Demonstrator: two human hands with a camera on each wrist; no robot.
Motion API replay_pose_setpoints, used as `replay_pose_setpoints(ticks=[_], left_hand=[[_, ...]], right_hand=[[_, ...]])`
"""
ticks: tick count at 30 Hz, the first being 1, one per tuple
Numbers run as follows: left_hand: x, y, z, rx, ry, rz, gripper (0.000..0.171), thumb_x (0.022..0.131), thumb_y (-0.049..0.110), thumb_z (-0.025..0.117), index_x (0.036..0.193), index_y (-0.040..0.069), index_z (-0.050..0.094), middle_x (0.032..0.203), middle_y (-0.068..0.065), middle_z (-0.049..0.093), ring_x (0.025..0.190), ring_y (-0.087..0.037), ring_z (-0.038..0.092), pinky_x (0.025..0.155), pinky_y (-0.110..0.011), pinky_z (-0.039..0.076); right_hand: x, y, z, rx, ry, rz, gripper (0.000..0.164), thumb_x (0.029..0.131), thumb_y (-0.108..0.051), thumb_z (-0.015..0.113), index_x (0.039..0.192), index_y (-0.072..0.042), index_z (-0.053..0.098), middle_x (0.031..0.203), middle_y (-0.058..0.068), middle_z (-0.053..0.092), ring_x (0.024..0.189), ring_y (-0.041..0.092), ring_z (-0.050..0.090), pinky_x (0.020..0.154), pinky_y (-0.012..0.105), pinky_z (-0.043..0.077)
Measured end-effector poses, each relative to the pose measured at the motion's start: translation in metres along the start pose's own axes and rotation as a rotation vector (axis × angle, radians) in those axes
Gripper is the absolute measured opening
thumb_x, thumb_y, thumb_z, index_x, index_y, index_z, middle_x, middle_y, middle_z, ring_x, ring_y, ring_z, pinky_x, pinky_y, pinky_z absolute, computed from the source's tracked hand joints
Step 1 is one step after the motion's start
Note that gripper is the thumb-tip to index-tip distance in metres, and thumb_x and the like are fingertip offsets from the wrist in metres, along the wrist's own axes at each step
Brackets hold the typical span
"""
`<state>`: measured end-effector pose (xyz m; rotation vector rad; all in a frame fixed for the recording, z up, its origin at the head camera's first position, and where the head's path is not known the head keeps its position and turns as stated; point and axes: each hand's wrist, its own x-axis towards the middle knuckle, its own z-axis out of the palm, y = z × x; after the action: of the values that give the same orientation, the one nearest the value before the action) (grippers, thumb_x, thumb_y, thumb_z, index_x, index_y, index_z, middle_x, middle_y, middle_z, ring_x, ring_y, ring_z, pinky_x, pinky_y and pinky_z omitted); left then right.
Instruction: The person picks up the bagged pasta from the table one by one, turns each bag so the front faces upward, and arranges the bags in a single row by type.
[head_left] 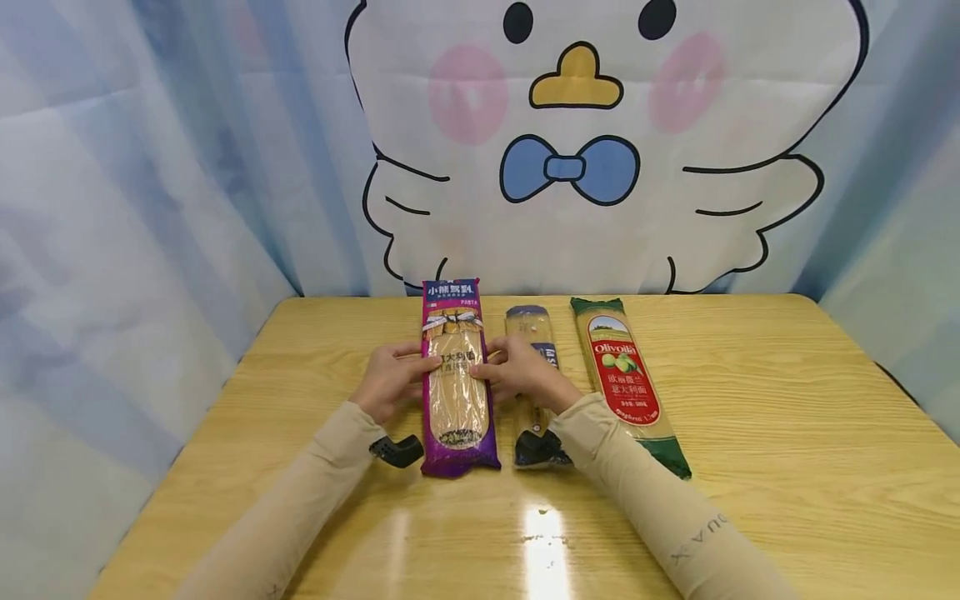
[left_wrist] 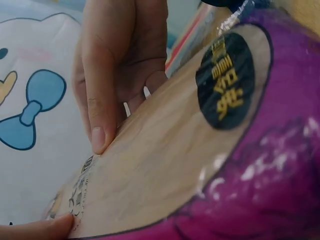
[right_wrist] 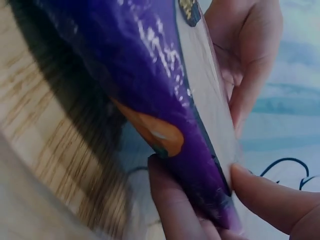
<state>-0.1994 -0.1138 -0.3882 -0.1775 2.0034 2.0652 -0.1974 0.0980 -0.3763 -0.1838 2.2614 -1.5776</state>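
A purple and pink packet of spaghetti (head_left: 457, 383) with a clear window is held between both hands. My left hand (head_left: 392, 375) grips its left edge, thumb on the front. On the opposite edge, my right hand (head_left: 525, 371) pinches it, its thumb (right_wrist: 270, 195) on the front and fingers behind. From the right wrist, the packet appears raised off the table and tilted. A slim pasta packet with a blue top (head_left: 528, 312) lies just right of it, partly hidden by my right hand and wrist. Farther right lies a green-ended pasta packet with a red label (head_left: 626, 379).
The wooden table (head_left: 757, 400) extends to both sides and toward me. Behind its far edge hangs a curtain (head_left: 585, 242) with a cartoon bird print. Dark wrist cameras (head_left: 397, 451) sit under both wrists, close to the packets.
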Motion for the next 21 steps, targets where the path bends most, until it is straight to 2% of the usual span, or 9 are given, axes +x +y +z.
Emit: replay_pose_setpoints(ticks=[3,7,13,21], left_hand=[[0.002,-0.004,-0.004,0.053,-0.02,-0.02,0.044,0.094,0.008,0.068,0.134,-0.007,0.054,0.109,-0.023,0.07,0.074,-0.019,0.071,0.071,-0.036,0.062],[0.003,-0.008,-0.006,0.12,-0.052,-0.032,0.043,0.096,0.01,0.066,0.133,-0.007,0.054,0.112,-0.024,0.069,0.078,-0.019,0.071,0.073,-0.036,0.062],[0.004,-0.012,-0.007,0.17,-0.074,-0.029,0.039,0.097,0.011,0.064,0.13,-0.007,0.057,0.111,-0.025,0.07,0.079,-0.019,0.072,0.071,-0.035,0.062],[0.004,-0.011,-0.011,0.254,-0.126,-0.019,0.037,0.098,0.011,0.061,0.131,-0.006,0.057,0.114,-0.024,0.069,0.083,-0.018,0.071,0.075,-0.034,0.062]], right_hand=[[0.002,0.0,0.004,-0.035,-0.007,0.005,0.038,0.096,-0.013,0.067,0.127,0.008,0.059,0.115,0.025,0.064,0.078,0.027,0.072,0.068,0.037,0.062],[0.001,0.0,0.006,-0.065,-0.016,0.03,0.041,0.095,-0.012,0.068,0.129,0.009,0.059,0.113,0.024,0.066,0.074,0.026,0.072,0.067,0.036,0.062],[0.0,0.004,0.005,-0.05,-0.046,0.044,0.052,0.095,-0.01,0.067,0.139,0.011,0.048,0.113,0.025,0.066,0.083,0.027,0.073,0.068,0.035,0.062],[0.001,0.004,0.005,-0.045,-0.043,0.074,0.052,0.094,-0.008,0.068,0.139,0.01,0.049,0.113,0.025,0.067,0.088,0.031,0.073,0.069,0.036,0.062]])
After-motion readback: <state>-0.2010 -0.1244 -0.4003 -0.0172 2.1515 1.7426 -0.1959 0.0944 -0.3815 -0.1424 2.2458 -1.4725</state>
